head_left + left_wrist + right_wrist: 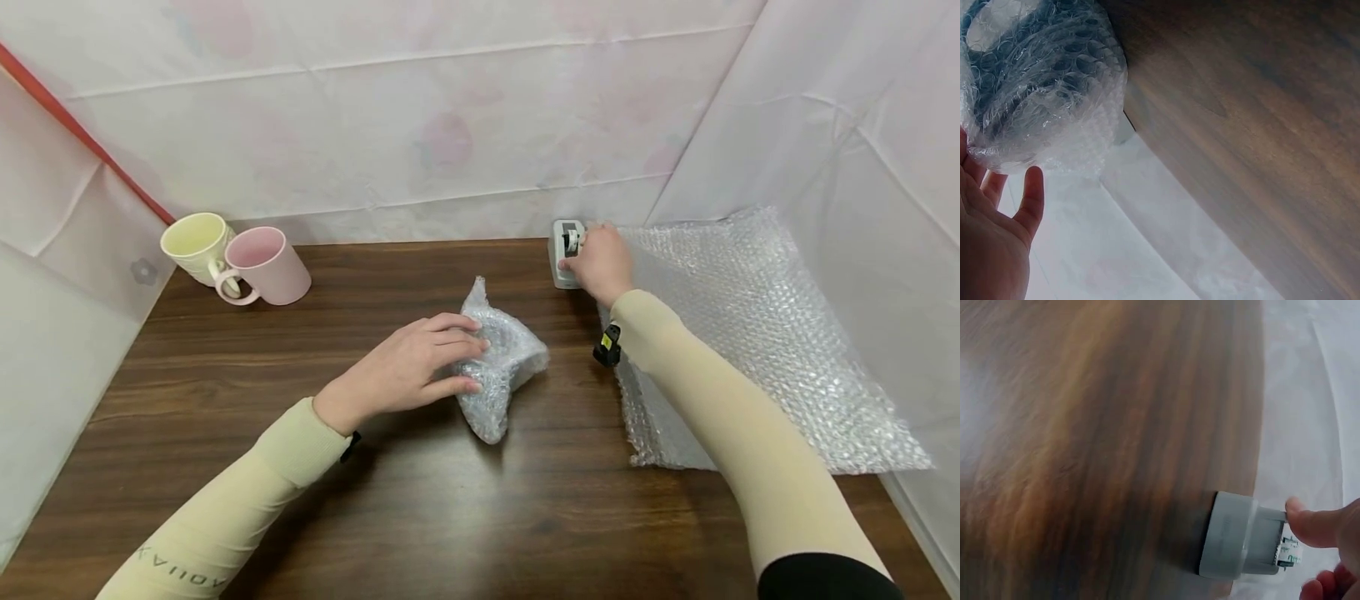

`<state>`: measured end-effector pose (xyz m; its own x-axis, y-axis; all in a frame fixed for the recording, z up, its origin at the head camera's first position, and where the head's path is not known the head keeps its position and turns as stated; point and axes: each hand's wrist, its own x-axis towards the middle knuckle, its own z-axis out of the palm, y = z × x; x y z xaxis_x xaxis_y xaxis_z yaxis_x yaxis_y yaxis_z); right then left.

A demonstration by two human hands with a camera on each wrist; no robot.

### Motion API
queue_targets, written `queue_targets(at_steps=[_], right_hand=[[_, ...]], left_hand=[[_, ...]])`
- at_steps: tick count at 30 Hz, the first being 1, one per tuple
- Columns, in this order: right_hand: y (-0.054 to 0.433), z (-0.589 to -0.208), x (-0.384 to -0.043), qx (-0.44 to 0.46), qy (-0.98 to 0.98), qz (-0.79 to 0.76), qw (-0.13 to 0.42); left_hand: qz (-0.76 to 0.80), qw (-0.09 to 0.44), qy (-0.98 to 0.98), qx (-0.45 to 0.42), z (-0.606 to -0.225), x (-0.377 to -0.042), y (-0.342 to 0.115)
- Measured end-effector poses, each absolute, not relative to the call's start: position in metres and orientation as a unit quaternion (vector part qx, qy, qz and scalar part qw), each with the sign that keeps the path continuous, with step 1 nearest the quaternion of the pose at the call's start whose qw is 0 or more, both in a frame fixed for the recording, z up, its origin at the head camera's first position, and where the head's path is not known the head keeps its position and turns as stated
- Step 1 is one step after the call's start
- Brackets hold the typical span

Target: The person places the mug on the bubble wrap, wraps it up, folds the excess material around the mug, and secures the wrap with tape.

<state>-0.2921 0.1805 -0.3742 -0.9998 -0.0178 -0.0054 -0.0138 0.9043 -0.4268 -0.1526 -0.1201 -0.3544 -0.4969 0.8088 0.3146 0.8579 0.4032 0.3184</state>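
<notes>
A bundle of bubble wrap (504,358) sits mid-table. In the left wrist view, something dark bluish shows through the wrap (1066,94). My left hand (411,360) rests its spread, lightly bent fingers on the bundle's left side; its thumb stands slightly apart from the wrap in the left wrist view. Near the table's back edge is a small grey tape dispenser (558,254). My right hand (606,262) grips it at the roll end, covering part of it in the head view. In the right wrist view, my thumb (1316,526) lies at the dispenser's top, beside the white cutter part (1289,549).
A large bubble wrap sheet (750,308) covers the right of the dark wooden table (480,533), under my right forearm. At the back left, a pale yellow mug (193,242) and a pink mug (279,271) stand close together. White patterned cloth (420,108) hangs behind.
</notes>
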Motion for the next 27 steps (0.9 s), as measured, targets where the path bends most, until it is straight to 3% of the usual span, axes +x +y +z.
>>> queue_targets(at_steps=[4,7,9,15,18,22,27], right_hand=[[0.175,-0.378,-0.289,-0.001,0.976,-0.214,-0.030],[0.175,-0.377,-0.285,0.006,0.969,-0.245,-0.025],[0.176,-0.373,-0.282,0.021,0.957,-0.288,0.006],[0.186,-0.359,-0.271,0.122,0.808,-0.535,0.214],[0.192,-0.361,-0.270,0.164,0.730,-0.601,0.281],[0.195,-0.372,-0.270,0.160,0.712,-0.608,0.313],[0.199,-0.385,-0.270,0.131,0.729,-0.606,0.292]], left_hand=[[-0.222,0.053,-0.838,-0.496,-0.354,-0.152,-0.121],[-0.224,0.054,-0.838,-0.496,-0.354,-0.152,-0.121],[-0.226,0.054,-0.837,-0.496,-0.355,-0.151,-0.121],[-0.233,0.059,-0.833,-0.499,-0.356,-0.152,-0.121],[-0.235,0.060,-0.832,-0.499,-0.356,-0.152,-0.122],[-0.238,0.060,-0.831,-0.500,-0.356,-0.153,-0.122],[-0.240,0.059,-0.829,-0.502,-0.357,-0.152,-0.120]])
